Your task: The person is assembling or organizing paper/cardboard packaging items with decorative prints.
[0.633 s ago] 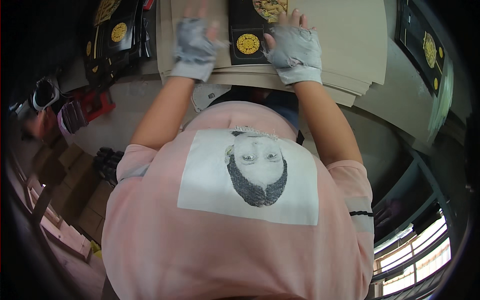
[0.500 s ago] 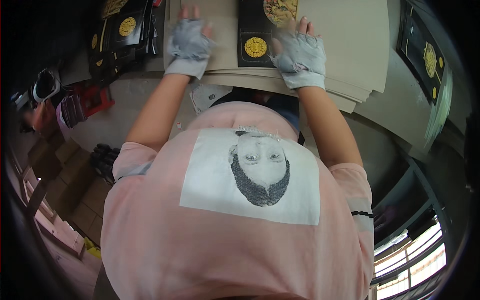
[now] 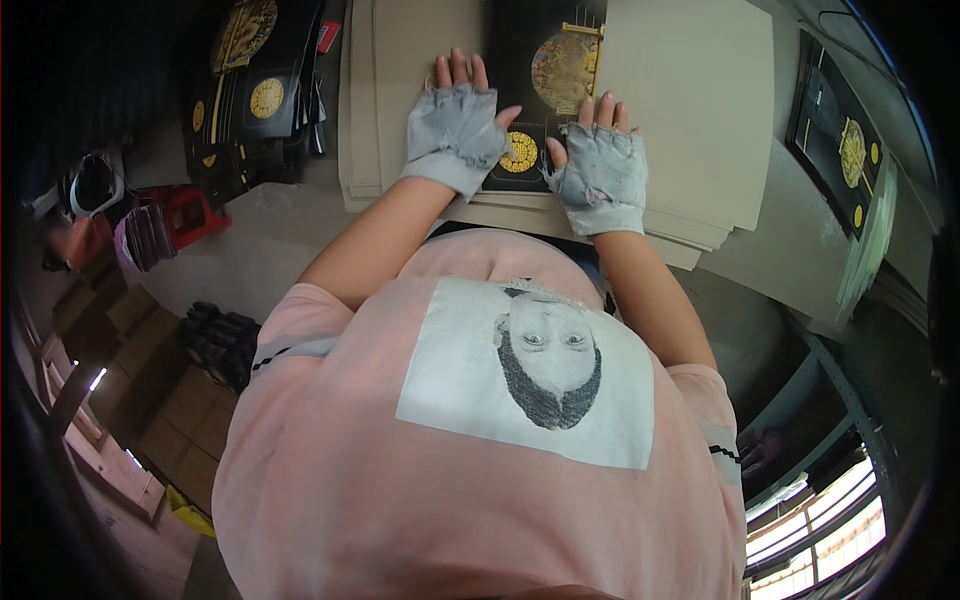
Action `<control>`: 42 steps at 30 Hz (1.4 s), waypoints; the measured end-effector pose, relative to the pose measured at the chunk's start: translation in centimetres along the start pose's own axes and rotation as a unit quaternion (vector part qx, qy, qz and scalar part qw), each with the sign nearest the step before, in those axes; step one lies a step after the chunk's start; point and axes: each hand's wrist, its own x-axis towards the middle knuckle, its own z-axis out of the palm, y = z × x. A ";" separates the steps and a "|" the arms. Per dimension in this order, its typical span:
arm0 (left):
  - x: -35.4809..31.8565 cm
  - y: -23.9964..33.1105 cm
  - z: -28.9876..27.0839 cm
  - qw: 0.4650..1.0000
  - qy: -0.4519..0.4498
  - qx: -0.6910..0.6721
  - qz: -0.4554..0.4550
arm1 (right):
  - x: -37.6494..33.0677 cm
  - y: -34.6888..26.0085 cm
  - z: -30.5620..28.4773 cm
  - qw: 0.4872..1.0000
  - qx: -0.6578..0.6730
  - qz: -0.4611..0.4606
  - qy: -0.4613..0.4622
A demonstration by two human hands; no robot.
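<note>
A long black printed panel [image 3: 510, 50] with gold round designs lies on a stack of large beige boards [image 3: 690, 110]. My left hand [image 3: 457, 135], in a grey fingerless glove, rests open over the panel's left edge, its thumb near the small gold medallion [image 3: 521, 153]. On the opposite edge my right hand [image 3: 602, 165], gloved the same way, lies open with its fingers pointing away from me. Neither hand grips anything. Part of the panel is hidden beneath my hands, and its far end runs out of view.
Several similar black panels [image 3: 268, 60] are piled at the far left, with a red plastic holder [image 3: 188, 215] nearer to me. On the right stands another stack of black printed pieces [image 3: 845, 150]. Cardboard boxes [image 3: 165, 430] sit at lower left.
My left hand has moved right, from the bare board onto the panel's left edge. The right hand stays at the right edge. The whole view has shifted somewhat.
</note>
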 end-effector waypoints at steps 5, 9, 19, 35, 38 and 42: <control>9.9 -1.2 0.4 0.992 0.099 0.001 -0.084 | 0.6 0.0 -0.7 0.999 0.016 0.005 -0.049; 20.0 -1.2 -3.8 0.983 0.037 0.012 -0.179 | 0.7 0.3 -1.0 0.997 0.050 0.016 -0.055; 30.8 -3.7 -4.7 0.984 0.070 0.047 -0.155 | 1.3 0.2 -1.8 0.984 0.044 0.031 -0.167; -4.8 1.4 -1.7 0.996 -0.048 -0.021 0.069 | 0.4 0.0 -0.2 0.999 0.015 0.008 -0.030; -9.8 1.2 -2.1 0.977 -0.171 -0.027 0.125 | 0.3 0.0 0.2 1.000 0.001 0.014 -0.017; -10.5 -1.4 -0.5 0.965 0.001 -0.247 0.082 | 0.0 0.1 0.0 1.000 -0.013 0.016 -0.011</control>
